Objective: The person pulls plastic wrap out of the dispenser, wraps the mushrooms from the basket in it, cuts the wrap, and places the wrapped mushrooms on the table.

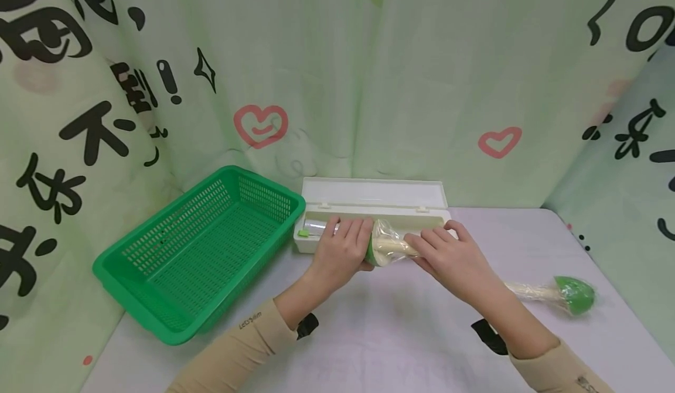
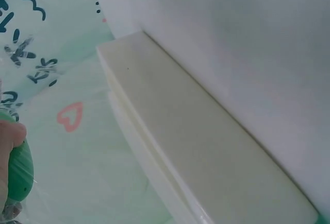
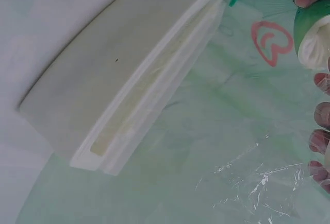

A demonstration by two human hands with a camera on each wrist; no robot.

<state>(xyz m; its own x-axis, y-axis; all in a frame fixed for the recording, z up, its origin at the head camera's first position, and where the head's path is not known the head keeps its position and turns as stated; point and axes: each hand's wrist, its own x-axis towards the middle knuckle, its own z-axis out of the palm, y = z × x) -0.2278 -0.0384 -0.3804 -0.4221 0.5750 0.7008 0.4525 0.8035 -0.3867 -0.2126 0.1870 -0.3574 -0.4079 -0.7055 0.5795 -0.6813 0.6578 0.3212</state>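
Both hands are on a mushroom-shaped object (image 1: 389,248) with a green cap and a cream stem, wrapped in clear plastic. My left hand (image 1: 343,252) grips its green cap, mostly covering it; the cap (image 2: 20,172) shows at the left edge of the left wrist view. My right hand (image 1: 448,258) pinches the wrapped stem end. Behind and below the hands, a long white box (image 1: 306,245) stands with its lid (image 1: 374,192) raised. A clear, shiny item (image 1: 314,227) with a bit of green lies at the box's left end, partly hidden by my left hand.
To the left sits a green perforated basket (image 1: 232,317), close against the box. A second green-capped, cream-stemmed object (image 1: 575,295) in plastic lies on the white table (image 1: 390,346) beyond my right forearm. Printed pale green curtains (image 1: 422,88) enclose the table's back and sides.
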